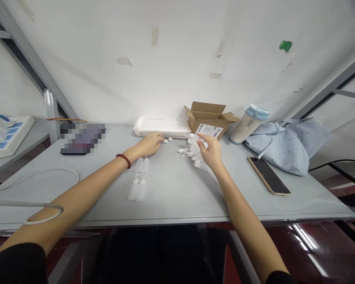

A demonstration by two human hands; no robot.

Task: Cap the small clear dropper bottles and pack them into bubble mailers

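Black sleeve [17, 260] bottom left, translucent white pieces [140, 191] lower centre-left, right hand [212, 152] centre-right, thumb and index parted at the stringed white pile [191, 150], left hand [149, 144] centre-left, hold unclear; likely sorting, calling for a light single-piece pinch.

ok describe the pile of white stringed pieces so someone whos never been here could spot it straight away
On the grey table, find the open cardboard box near the back. The pile of white stringed pieces lies just in front of it, by the right hand. Unlike the smaller pairs to its left, it is an overlapping bunch with many strings trailing leftward.
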